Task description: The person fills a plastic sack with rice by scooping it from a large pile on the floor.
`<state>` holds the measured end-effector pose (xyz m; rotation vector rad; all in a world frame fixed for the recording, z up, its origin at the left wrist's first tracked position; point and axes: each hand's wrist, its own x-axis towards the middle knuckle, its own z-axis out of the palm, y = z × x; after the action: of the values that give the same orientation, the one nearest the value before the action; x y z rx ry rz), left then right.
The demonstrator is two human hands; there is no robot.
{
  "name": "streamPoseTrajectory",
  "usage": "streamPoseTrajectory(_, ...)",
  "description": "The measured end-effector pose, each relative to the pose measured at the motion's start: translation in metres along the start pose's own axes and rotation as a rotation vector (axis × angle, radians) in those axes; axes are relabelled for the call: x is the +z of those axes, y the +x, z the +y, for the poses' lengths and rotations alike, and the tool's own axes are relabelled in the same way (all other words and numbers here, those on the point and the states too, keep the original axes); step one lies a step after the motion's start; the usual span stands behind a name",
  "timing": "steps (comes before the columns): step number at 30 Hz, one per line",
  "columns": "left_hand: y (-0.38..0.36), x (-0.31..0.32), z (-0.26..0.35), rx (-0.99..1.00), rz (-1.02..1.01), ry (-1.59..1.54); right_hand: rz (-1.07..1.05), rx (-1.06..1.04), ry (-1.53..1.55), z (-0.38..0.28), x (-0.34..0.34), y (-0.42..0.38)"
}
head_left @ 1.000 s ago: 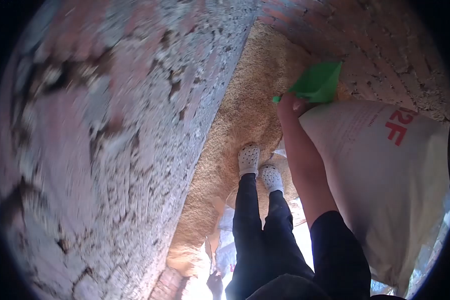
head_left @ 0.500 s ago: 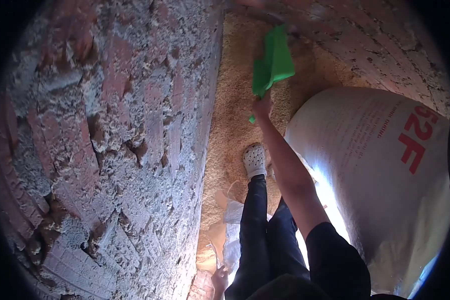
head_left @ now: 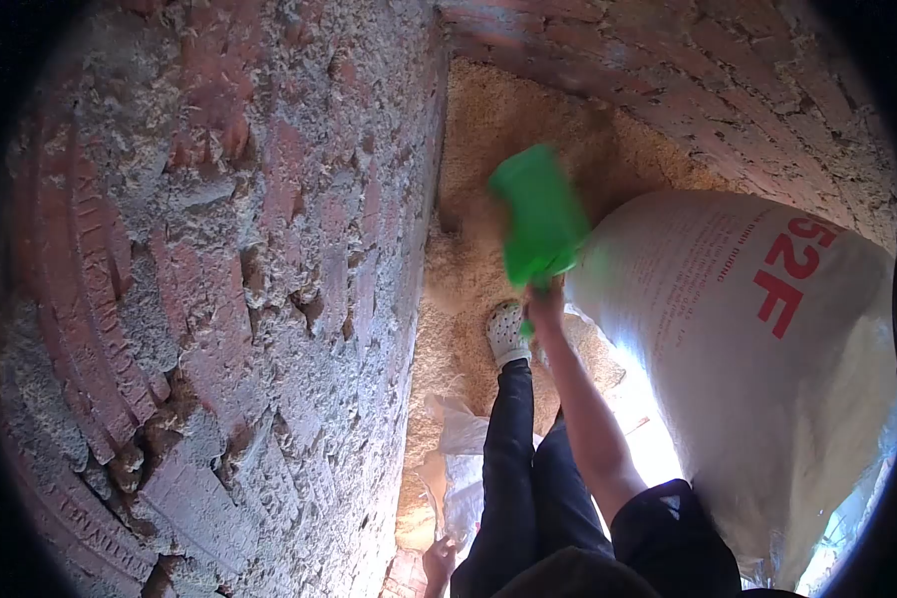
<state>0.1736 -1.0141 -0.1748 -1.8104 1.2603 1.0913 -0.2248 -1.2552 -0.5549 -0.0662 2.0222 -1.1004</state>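
While I am gripping the green scoop (head_left: 536, 217) in my right hand (head_left: 545, 302), it is rising just above that hand, beside the white sack (head_left: 767, 369); next, I judge, I should be tipping sawdust (head_left: 488, 130) into the sack. My left hand (head_left: 439, 558) is hanging low; its grip I cannot tell.

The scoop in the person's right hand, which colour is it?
Bright green. The scoop shows clearly in the head view, held by the right hand.

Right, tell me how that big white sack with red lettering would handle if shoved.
The bulging white woven sack with red lettering looks packed full, so probably heavy and hard to slide. Its rounded sides suggest it would sag rather than tip. The loose sawdust-like floor may give underfoot.
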Motion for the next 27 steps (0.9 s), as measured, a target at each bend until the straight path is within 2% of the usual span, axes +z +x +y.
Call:
streamPoseTrajectory(1,-0.001,0.003,-0.003,0.007,0.039,-0.03,0.062,0.129,0.176,-0.017,0.003,0.018)
streamPoseTrajectory(2,0.001,0.007,-0.003,0.018,0.08,-0.061,0.133,0.246,0.401,-0.068,0.005,0.036)
streamPoseTrajectory(3,0.003,0.008,-0.003,0.015,0.081,-0.06,0.223,0.154,0.57,-0.061,0.027,0.069)
streamPoseTrajectory(4,0.003,0.009,-0.003,-0.003,0.075,-0.074,0.272,0.202,0.6,-0.057,0.045,0.104)
streamPoseTrajectory(7,0.002,-0.003,0.021,-0.044,0.083,-0.047,0.16,0.343,0.599,-0.1,0.082,0.143)
streamPoseTrajectory(10,-0.002,-0.005,0.027,-0.067,0.093,-0.046,0.114,0.335,0.493,-0.096,0.105,0.135)
streamPoseTrajectory(12,0.003,-0.003,0.023,-0.063,0.109,-0.078,0.127,0.04,0.012,-0.075,0.111,0.122)
streamPoseTrajectory(13,0.003,-0.002,0.02,-0.013,0.096,-0.035,0.125,0.042,0.012,-0.063,0.11,0.124)
streamPoseTrajectory(15,0.004,0.001,0.012,0.045,0.069,0.009,0.067,-0.25,-0.224,-0.042,0.086,0.135)
streamPoseTrajectory(19,0.009,0.013,-0.001,0.067,0.045,-0.017,0.008,-0.197,-0.307,-0.059,0.047,0.11)
streamPoseTrajectory(21,0.009,0.008,0.0,0.144,0.077,0.007,-0.172,-0.168,-0.511,-0.064,0.029,0.083)
streamPoseTrajectory(23,0.015,0.001,0.002,0.147,0.07,0.021,-0.262,-0.18,-0.487,-0.039,0.022,0.062)
streamPoseTrajectory(26,0.012,-0.005,-0.003,0.119,0.013,0.035,-0.194,-0.252,-0.446,-0.05,0.002,0.008)
streamPoseTrajectory(27,0.014,-0.008,-0.003,0.122,0.019,0.035,-0.06,-0.224,-0.387,-0.052,-0.001,0.0)
